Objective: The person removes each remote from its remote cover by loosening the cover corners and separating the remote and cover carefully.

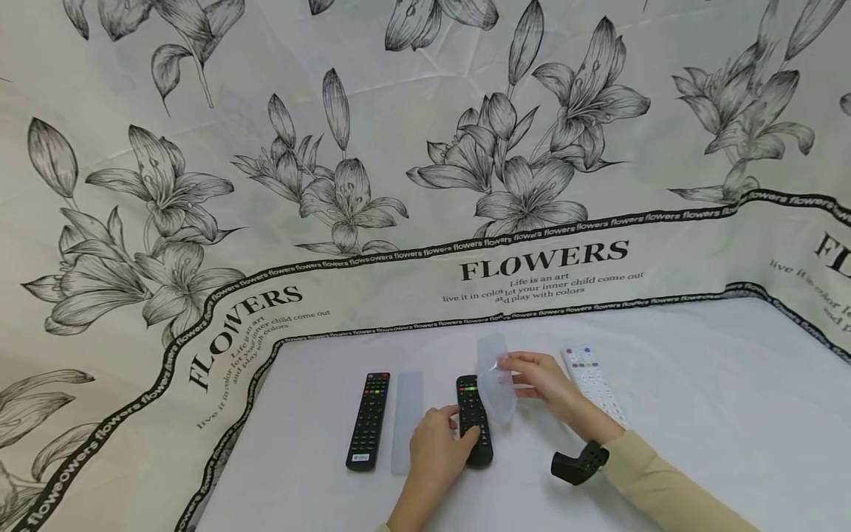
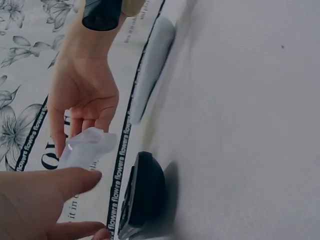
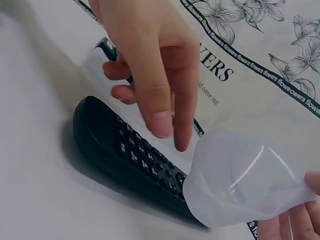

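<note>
My right hand (image 1: 547, 384) pinches a translucent soft remote cover (image 1: 493, 380) between thumb and fingers and holds it raised. In the right wrist view the cover (image 3: 240, 180) bulges open and overlaps the far end of a black remote control (image 3: 135, 155). That remote (image 1: 473, 421) lies on the white cloth with its buttons up. Beside and over it is my left hand (image 1: 435, 447), thumb and fingers extended and holding nothing. In the left wrist view the left thumb (image 2: 80, 181) shows in front of the cover, with the right hand (image 2: 87, 95) beyond.
Another black remote (image 1: 368, 421) lies at the left, next to a flat translucent cover (image 1: 407, 421). A white remote (image 1: 592, 380) lies behind my right forearm, which carries a black wrist camera (image 1: 578, 464). Flower-printed cloth (image 1: 372, 295) rises at the back.
</note>
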The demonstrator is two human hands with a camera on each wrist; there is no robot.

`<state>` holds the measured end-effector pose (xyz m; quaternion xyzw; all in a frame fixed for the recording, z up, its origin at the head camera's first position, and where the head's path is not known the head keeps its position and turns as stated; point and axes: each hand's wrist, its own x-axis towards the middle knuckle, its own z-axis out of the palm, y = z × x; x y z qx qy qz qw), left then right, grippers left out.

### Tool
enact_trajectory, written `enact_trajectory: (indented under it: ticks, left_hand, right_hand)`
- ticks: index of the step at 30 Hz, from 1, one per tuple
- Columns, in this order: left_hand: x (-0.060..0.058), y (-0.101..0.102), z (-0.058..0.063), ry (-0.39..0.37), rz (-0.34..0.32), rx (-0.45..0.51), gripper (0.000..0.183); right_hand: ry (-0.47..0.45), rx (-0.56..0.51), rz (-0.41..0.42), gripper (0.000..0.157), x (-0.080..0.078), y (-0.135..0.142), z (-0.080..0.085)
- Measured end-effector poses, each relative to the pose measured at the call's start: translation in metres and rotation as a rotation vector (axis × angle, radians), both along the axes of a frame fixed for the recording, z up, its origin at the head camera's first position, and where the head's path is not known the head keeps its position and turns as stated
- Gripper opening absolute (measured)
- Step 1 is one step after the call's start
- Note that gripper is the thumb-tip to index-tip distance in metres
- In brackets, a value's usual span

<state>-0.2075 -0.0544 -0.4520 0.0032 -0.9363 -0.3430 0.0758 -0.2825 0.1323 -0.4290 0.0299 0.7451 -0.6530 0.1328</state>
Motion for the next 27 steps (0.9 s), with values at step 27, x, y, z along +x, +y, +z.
enact_trajectory:
  ticks: [27]
  left_hand:
    - [-0.011, 0.014, -0.004, -0.124, -0.236, 0.806, 0.029]
  right_hand:
    - [-0.027, -0.134, -0.024, 0.055, 0.012, -0.003, 0.005]
